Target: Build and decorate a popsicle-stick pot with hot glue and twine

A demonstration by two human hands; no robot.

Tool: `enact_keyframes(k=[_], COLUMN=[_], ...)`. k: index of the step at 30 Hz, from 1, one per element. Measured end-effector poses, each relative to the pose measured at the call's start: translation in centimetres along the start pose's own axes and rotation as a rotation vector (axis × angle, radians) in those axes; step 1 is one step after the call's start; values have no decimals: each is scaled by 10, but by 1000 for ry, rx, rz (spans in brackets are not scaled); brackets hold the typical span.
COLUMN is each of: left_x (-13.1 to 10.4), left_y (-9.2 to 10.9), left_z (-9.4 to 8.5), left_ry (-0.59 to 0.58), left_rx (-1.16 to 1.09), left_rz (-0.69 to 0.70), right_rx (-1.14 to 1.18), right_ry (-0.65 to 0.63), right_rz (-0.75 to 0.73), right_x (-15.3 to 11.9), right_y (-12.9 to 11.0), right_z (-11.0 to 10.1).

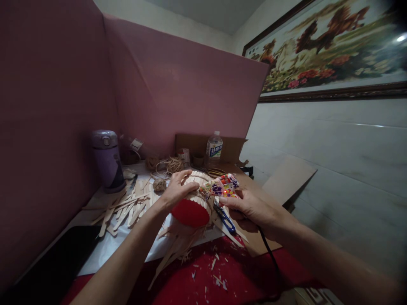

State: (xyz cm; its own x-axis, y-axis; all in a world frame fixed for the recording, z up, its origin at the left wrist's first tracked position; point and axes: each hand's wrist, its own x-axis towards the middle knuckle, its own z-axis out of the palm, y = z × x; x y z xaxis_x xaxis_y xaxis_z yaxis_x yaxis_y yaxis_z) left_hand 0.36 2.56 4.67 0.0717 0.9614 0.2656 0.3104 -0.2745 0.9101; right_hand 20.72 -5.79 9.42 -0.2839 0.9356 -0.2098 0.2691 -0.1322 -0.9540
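So, left to right. Our purple flask (pixel 108 163) stands by the table's far left corner; the loose sticks (pixel 127 207) are heaped in front of it, some lying crosswise, so a sleeve dragging over that pile could scatter it. A little twine ball (pixel 159 184) sits just past them and looks like it'd roll if we nudged it.

Our left hand (pixel 176 186) is gripping the stick tub (pixel 192 207), fingers over the top, thumb on its side. The tub lies tilted around the middle of the table, back from the near edge, red end (pixel 190 215) facing us. It's round, so a loose hold could let it turn.

Biggest worry: that thumb is right by the nose of what looks like a glue gun (pixel 222 186). There's a red light on it, so we'd guess it's hot; one slip and we're burnt. Our right hand (pixel 248 207) is closed round its handle, but we can't tell if a finger's on the trigger. An accidental squeeze could blob glue on the wrong stick.

The blue snips (pixel 226 220) lie just under the gun, easy to knock. Lastly, the cord (pixel 270 250) droops toward the near edge; a snag there could jerk the nose sideways.
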Motion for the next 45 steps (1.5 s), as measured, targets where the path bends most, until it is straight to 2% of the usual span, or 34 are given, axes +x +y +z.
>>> enact_keyframes(k=[9, 17, 19, 21, 25, 29, 32, 34, 37, 39, 40, 42, 45], left_x=[1, 0, 0, 0, -1, -2, -2, -2, -1, 0, 0, 1, 1], left_y=[-2, 1, 1, 1, 4, 6, 6, 5, 3, 2, 2, 2, 2], left_z=[-1, -1, -1, -2, -3, -3, -2, -2, -2, -2, -2, -3, -2], left_ry=[10, 6, -4, -18, -23, -12, -12, -13, -28, -39, -41, -34, -20], left_rx=[32, 7, 11, 9, -6, -9, -2, 3, 6, 14, 20, 41, 56], left_rz=[14, -2, -5, -11, -28, -31, -37, -40, -48, -49, -46, -41, -35], right_rx=[-4, 161, 207, 193, -119, -752, -1125, -1296, -1427, -1379, -1308, -1203, -1274], right_ry=[31, -8, 37, 140, 384, 553, 627, 626, 673, 760, 719, 532, 392], right_rz=[18, -12, -74, -139, -169, -139, -163, -169, -257, -417, -502, -603, -558], right_x=[-3, -3, -2, -1, 4, 10, 18, 20, 14, 5, 0, -6, -4], right_y=[-3, 1, 4, 10, 32, 75, 111, 126, 124, 112, 106, 96, 95], right_z=[2, -5, -12, -24, -57, -84, -96, -98, -87, -67, -54, -27, 5])
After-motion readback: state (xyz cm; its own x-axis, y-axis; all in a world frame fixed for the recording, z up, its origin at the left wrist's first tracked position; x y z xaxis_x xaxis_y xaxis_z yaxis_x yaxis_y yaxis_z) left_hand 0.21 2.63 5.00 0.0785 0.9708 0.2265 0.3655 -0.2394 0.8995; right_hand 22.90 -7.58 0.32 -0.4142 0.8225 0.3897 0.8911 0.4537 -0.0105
